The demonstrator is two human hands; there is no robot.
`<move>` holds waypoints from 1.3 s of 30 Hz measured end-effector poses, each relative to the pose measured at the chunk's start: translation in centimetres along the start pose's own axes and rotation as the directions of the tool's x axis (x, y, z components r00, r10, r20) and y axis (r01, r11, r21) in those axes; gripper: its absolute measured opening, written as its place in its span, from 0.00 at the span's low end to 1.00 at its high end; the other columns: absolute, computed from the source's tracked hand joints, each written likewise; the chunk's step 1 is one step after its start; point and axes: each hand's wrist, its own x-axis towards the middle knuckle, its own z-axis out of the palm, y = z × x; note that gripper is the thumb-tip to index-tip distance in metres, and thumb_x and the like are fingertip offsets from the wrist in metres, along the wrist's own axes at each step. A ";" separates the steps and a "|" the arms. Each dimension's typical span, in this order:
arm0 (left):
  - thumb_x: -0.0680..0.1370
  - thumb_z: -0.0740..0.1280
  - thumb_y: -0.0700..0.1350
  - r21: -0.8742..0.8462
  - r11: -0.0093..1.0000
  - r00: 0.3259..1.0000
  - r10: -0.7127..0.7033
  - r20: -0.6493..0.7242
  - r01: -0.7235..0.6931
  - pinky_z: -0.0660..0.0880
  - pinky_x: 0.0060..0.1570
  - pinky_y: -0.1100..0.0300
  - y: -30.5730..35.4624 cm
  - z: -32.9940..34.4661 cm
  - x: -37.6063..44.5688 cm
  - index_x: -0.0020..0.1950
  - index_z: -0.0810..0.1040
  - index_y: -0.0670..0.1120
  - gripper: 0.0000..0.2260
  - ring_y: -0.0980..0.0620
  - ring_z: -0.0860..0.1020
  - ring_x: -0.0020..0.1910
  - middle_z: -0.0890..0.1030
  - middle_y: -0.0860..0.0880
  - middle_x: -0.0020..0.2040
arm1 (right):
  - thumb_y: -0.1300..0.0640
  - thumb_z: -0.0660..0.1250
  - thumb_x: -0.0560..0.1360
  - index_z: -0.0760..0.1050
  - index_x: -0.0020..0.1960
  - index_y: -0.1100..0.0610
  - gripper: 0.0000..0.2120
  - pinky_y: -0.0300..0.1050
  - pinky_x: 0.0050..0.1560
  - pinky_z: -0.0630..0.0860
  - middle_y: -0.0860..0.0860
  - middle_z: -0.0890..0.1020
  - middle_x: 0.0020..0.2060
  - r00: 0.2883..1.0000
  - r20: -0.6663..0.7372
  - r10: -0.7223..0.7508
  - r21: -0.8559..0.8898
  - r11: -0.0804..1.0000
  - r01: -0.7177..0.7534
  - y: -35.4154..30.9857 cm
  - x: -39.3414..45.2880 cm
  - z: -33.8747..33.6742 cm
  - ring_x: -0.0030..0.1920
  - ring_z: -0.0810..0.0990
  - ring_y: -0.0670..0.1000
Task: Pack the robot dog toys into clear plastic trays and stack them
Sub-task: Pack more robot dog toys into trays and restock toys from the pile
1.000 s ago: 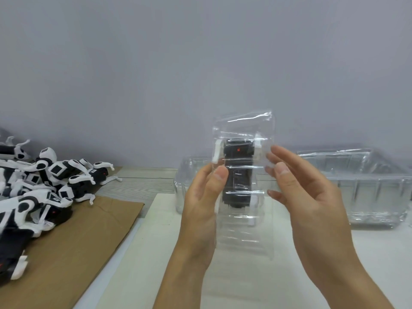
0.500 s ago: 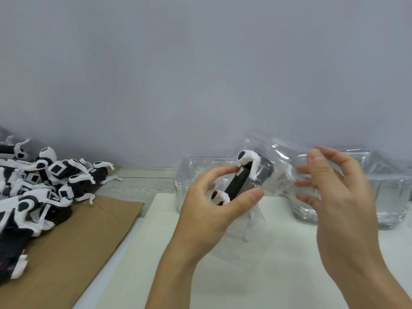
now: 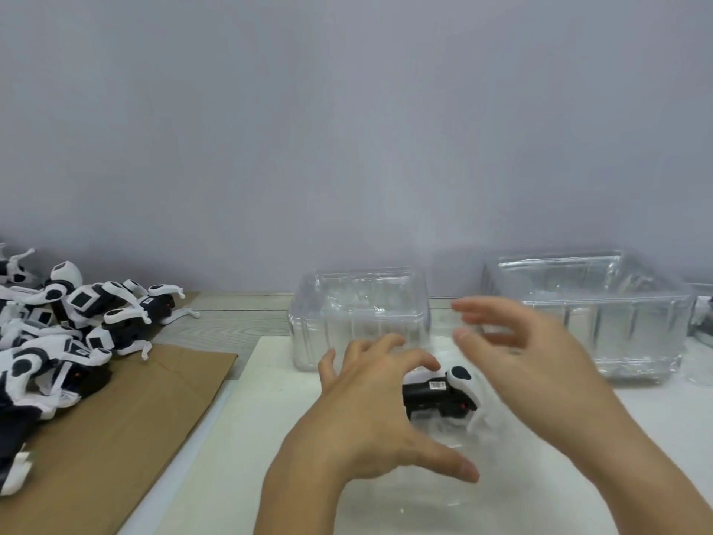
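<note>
Robot dog toy [image 3: 440, 395] — between spread hands [image 3: 370, 415]

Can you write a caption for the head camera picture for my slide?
Two open hands, left hand and right hand, hover over a black-and-white robot dog toy lying in a clear plastic tray.

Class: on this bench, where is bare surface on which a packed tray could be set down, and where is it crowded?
Free: the cardboard sheet near its front right edge, and the white board left of the left hand. Crowded: the toy pile at far left, the clear tray stacks at the back, and the middle, where both hands hover over a toy.
</note>
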 end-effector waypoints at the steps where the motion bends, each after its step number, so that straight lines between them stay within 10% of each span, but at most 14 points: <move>1: 0.57 0.79 0.69 -0.007 1.000 1.000 0.012 -0.002 -0.012 0.34 0.76 0.48 0.1 0.1 0.1 0.68 0.65 0.70 0.43 0.73 0.45 0.68 0.57 0.67 0.72 | 0.48 0.69 0.74 0.79 0.54 0.37 0.10 0.29 0.46 0.69 0.34 0.79 0.52 0.998 0.055 0.011 -0.101 0.995 -0.005 0.3 -0.1 0.4 0.54 0.77 0.37; 4: 0.57 0.73 0.74 -0.138 0.989 0.997 0.039 -0.068 -0.048 0.47 0.78 0.49 -0.3 -0.2 0.2 0.65 0.68 0.71 0.38 0.85 0.48 0.60 0.64 0.74 0.65 | 0.50 0.68 0.76 0.78 0.53 0.36 0.10 0.22 0.43 0.63 0.30 0.75 0.49 0.994 0.110 0.003 -0.307 0.951 0.031 0.8 -0.3 0.8 0.55 0.72 0.36; 8: 0.71 0.71 0.62 -0.320 0.947 0.897 -0.110 -0.428 -0.037 0.71 0.60 0.62 -1.5 -0.5 1.1 0.53 0.79 0.60 0.13 0.66 0.72 0.61 0.77 0.65 0.57 | 0.54 0.69 0.77 0.78 0.52 0.35 0.12 0.19 0.40 0.61 0.29 0.68 0.41 0.997 0.081 0.003 -0.334 0.942 0.024 1.1 -0.3 0.7 0.48 0.70 0.34; 13: 0.77 0.62 0.60 -0.297 0.858 0.676 -0.512 -0.530 0.418 0.68 0.39 0.55 -4.4 -1.0 1.3 0.47 0.72 0.52 0.12 0.51 0.76 0.45 0.78 0.52 0.44 | 0.53 0.67 0.77 0.77 0.51 0.35 0.11 0.22 0.40 0.63 0.30 0.71 0.43 0.997 0.075 -0.024 -0.352 0.935 0.048 1.3 -0.4 0.9 0.50 0.70 0.34; 17: 0.78 0.63 0.62 -0.444 0.812 0.760 -0.547 -0.350 0.380 0.80 0.49 0.48 -4.6 -0.6 1.3 0.43 0.75 0.49 0.16 0.44 0.83 0.41 0.82 0.46 0.42 | 0.54 0.67 0.77 0.76 0.49 0.35 0.12 0.35 0.45 0.68 0.34 0.78 0.47 0.997 0.030 -0.077 -0.346 0.935 0.083 1.2 -0.4 1.2 0.54 0.74 0.40; 22: 0.81 0.65 0.54 -0.580 0.781 0.911 -0.382 -0.152 0.231 0.80 0.32 0.59 -2.9 -0.6 1.2 0.44 0.79 0.44 0.14 0.51 0.82 0.28 0.83 0.47 0.33 | 0.57 0.68 0.75 0.80 0.45 0.39 0.12 0.26 0.41 0.70 0.34 0.80 0.38 0.978 -0.058 -0.199 -0.248 0.952 0.179 0.5 -0.4 1.5 0.46 0.76 0.35; 29: 0.85 0.58 0.50 -0.609 0.786 0.982 0.016 0.187 0.103 0.77 0.61 0.56 -1.3 0.5 1.2 0.56 0.82 0.48 0.14 0.56 0.83 0.55 0.86 0.55 0.52 | 0.55 0.66 0.77 0.80 0.50 0.40 0.10 0.32 0.45 0.70 0.36 0.79 0.42 0.980 0.081 -0.183 -0.311 0.929 0.199 0.2 -0.8 2.7 0.48 0.77 0.39; 39: 0.83 0.56 0.42 -0.600 0.782 0.963 -0.259 -0.068 0.168 0.78 0.54 0.56 -2.1 0.6 1.9 0.53 0.81 0.53 0.14 0.57 0.85 0.45 0.86 0.56 0.47 | 0.51 0.63 0.78 0.79 0.55 0.40 0.10 0.36 0.46 0.76 0.39 0.80 0.46 0.966 0.241 -0.090 -0.341 0.924 0.171 -0.4 -1.5 3.9 0.46 0.79 0.40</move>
